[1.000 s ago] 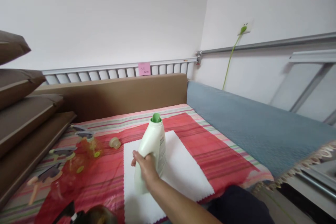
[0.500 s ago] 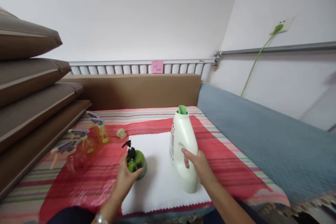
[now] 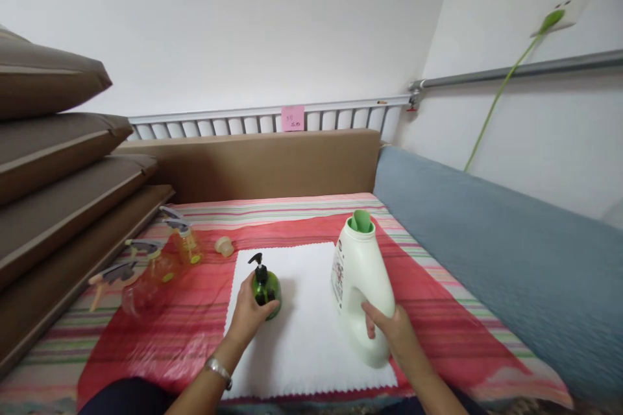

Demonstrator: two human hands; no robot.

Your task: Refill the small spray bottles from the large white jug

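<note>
Head view: white mat (image 3: pixel 306 343), scalloped edge, laid on a red sheet (image 3: pixel 311 231); all places given from the mat.

Item: green pump bottle (image 3: pixel 274 288), black pump head, upright over the mat's left part. Left hand (image 3: pixel 249 311), silver bracelet (image 3: pixel 219 369) at the wrist, wrapped around its body, thumb across the front.

Item: pale detergent bottle (image 3: pixel 370 269), green spout (image 3: pixel 361 222) in its neck, tilted, over the mat's right part. Right hand (image 3: pixel 400 335) grasping its handle; whether the base touches the mat cannot be told surely from this angle.

Item: small beige stopper (image 3: pixel 224 246), just beyond the mat's upper left corner.

Items, three: yellow spray bottle (image 3: pixel 189 246), orange spray bottle (image 3: pixel 162 264), pink spray bottle (image 3: pixel 139 298), in a row left of the mat.

Item: stacked brown cushions (image 3: pixel 73 191), farther left of the mat.
</note>
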